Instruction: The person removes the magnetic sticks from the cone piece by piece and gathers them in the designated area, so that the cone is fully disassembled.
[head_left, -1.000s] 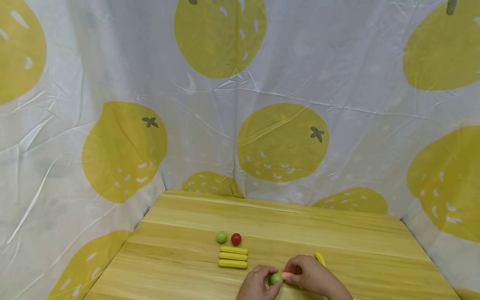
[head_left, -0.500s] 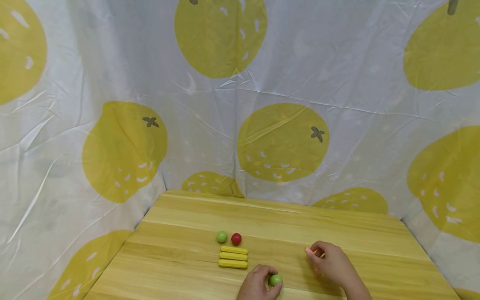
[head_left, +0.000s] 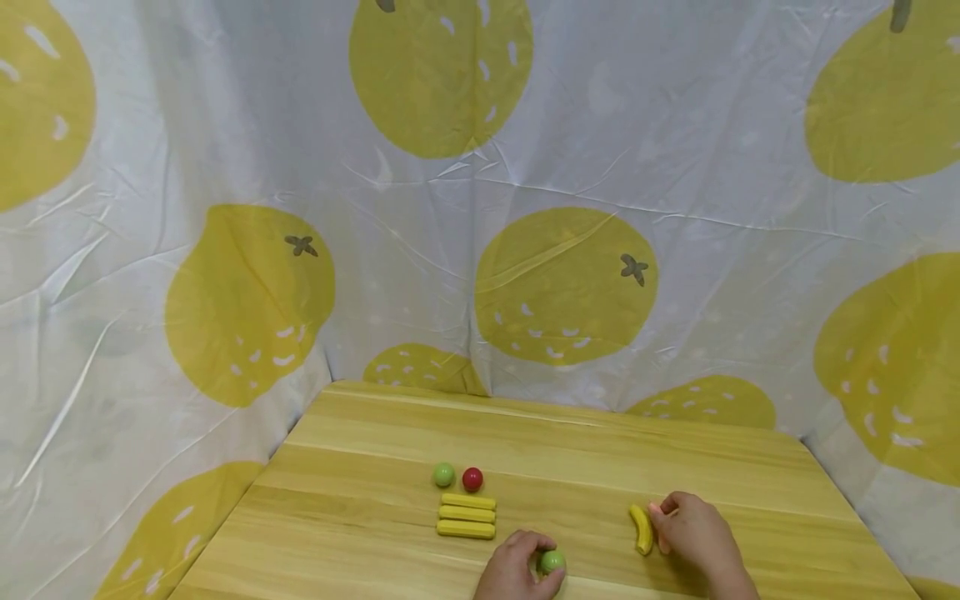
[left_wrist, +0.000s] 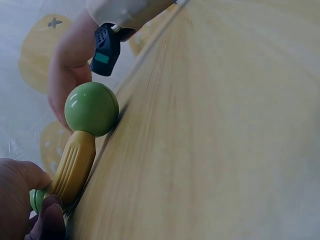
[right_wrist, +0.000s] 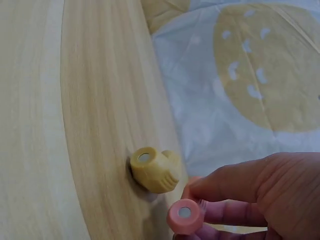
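Note:
Low in the head view, my left hand (head_left: 519, 568) grips a ridged yellow rod (left_wrist: 74, 165) with a green ball (left_wrist: 91, 109) at its far end. Another green ball (left_wrist: 36, 201) shows partly between the fingertips in the left wrist view. My right hand (head_left: 699, 533) pinches a pink rod (right_wrist: 176, 220), whose end bears a silver disc. Just left of those fingers lies a curved yellow rod (head_left: 641, 529) on the wooden table; its end in the right wrist view also has a silver disc. Much of the pink rod is hidden by the fingers.
Three straight yellow rods (head_left: 466, 515) lie side by side left of my left hand. Behind them sit a loose green ball (head_left: 444, 475) and a red ball (head_left: 472, 478). A lemon-print cloth (head_left: 420, 275) hangs beyond the table's (head_left: 570, 442) back edge.
My right hand has pulled away from the green ball and moved right with the pink rod, to the right side of the curved yellow rod. The left hand stays put.

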